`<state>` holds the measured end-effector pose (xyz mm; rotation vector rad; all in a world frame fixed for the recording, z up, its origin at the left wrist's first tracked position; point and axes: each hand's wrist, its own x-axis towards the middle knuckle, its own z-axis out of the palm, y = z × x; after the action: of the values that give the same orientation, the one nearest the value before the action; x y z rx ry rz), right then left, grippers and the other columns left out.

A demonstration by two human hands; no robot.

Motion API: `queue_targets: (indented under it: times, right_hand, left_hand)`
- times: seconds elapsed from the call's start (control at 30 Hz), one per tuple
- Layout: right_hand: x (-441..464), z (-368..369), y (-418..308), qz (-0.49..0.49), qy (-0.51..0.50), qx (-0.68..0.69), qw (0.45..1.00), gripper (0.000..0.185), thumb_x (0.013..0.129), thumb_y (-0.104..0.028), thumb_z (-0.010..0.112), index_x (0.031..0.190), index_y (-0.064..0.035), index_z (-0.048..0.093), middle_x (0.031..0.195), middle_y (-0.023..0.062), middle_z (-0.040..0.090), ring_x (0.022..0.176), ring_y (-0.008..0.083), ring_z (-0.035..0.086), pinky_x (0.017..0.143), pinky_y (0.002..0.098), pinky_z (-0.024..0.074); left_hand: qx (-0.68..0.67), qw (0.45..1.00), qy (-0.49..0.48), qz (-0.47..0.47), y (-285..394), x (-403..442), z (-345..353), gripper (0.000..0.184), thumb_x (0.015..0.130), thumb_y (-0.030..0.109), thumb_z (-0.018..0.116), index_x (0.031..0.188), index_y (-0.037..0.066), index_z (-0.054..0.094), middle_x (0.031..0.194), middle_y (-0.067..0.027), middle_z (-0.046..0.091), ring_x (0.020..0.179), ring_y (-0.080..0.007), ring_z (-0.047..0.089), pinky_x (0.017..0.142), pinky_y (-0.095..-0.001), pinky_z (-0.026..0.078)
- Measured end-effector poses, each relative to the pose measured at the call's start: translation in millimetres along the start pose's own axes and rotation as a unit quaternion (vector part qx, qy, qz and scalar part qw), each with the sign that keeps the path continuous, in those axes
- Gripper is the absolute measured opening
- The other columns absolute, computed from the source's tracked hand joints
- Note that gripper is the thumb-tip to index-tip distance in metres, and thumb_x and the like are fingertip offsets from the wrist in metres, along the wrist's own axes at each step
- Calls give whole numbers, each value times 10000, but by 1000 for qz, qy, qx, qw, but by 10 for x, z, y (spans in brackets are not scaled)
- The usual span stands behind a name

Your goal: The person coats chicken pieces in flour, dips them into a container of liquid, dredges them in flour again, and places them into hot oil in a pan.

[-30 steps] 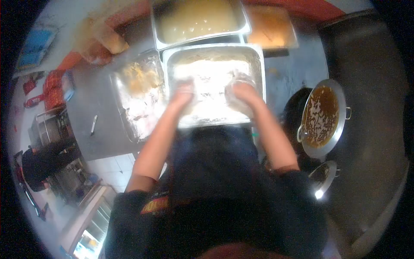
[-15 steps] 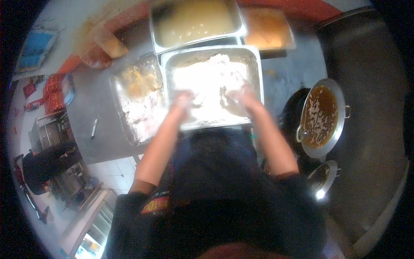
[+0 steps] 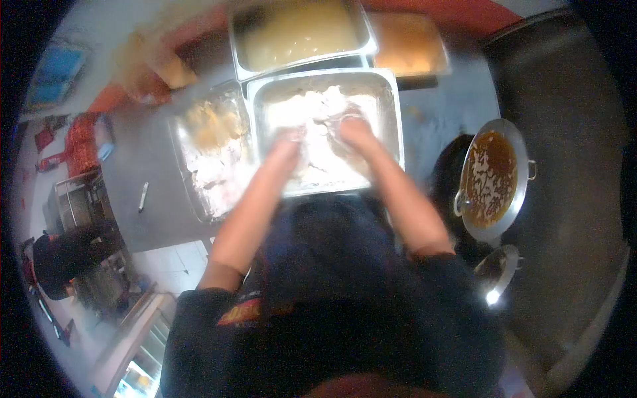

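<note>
Left hand (image 3: 289,141) and right hand (image 3: 354,128) reach into white powder (image 3: 328,159) in a metal pan (image 3: 390,113); blur hides whether either is spread or gripping.

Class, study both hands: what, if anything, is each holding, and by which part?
It cannot be told: the left hand and right hand are blurred against the white powdery material in the rectangular silvery metal pan.
</note>
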<state>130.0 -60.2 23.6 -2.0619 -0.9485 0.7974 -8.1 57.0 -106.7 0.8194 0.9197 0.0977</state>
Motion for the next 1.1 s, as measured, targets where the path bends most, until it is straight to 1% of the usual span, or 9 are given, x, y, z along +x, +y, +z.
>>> queue_targets:
  times: [0.17,0.23,0.33,0.5,0.57,0.8,0.9,0.97,1.1]
  right_hand:
    - [-235,-179,682,169,-141,19,975,439,850,-378,486,1052,-5,601,1047,193,607,1015,294,557,870,365,413]
    - [-254,-75,800,325,-137,258,899,467,815,-411,519,1035,-8,609,1049,198,606,1000,296,565,879,357,411]
    - [-147,216,742,127,-182,-108,969,428,811,-368,559,1065,-26,596,1084,180,589,1028,270,538,919,334,379]
    - [-117,123,382,90,-88,32,992,431,762,-317,598,1045,8,601,1048,200,604,990,267,565,861,321,427]
    - [-195,-61,108,115,-75,83,987,427,750,-283,615,1061,7,592,1059,198,599,1006,253,556,860,315,427]
    - [-113,-148,338,195,-11,164,967,415,848,-252,511,1163,19,511,1149,204,543,1059,291,516,891,357,393]
    - [36,117,242,290,-36,329,898,408,871,-264,472,1150,30,518,1158,196,542,1081,269,499,918,351,369]
    - [127,454,408,85,20,184,979,398,866,-249,479,1150,27,520,1153,188,545,1038,248,512,887,334,392]
    - [125,451,197,86,3,-28,996,390,851,-216,494,1157,25,514,1173,179,533,996,229,529,846,318,420]
  left_hand:
    - [9,993,-9,-113,60,-325,-72,198,876,219,537,958,49,596,811,-59,598,684,-171,567,573,-331,496]
    - [16,994,-19,-103,19,-226,20,200,869,225,551,951,49,600,812,-61,596,685,-171,564,571,-332,491]
    - [21,996,-28,-83,-2,-303,240,203,854,228,577,945,48,603,813,-63,595,685,-173,564,563,-332,485]
    - [-42,995,-54,-74,40,-231,316,190,836,208,594,934,44,607,805,-64,596,674,-180,569,560,-316,484]
    - [93,992,8,-88,302,-505,337,358,870,299,516,1131,57,556,1073,-108,573,964,-224,517,781,-369,444]
    - [35,992,-14,-122,-60,-220,-227,478,864,348,507,1261,93,427,1223,-141,479,1048,-288,485,842,-495,414]
    - [-93,988,-8,-126,28,-91,90,435,865,332,514,1209,69,478,1164,-134,525,1034,-277,514,834,-466,435]
    - [-80,995,-27,-56,111,-165,275,379,867,305,520,1140,43,531,1076,-128,571,964,-255,554,808,-427,458]
    - [-157,987,-2,-20,154,-173,316,198,871,259,520,915,79,589,796,-66,597,704,-204,602,609,-366,517]
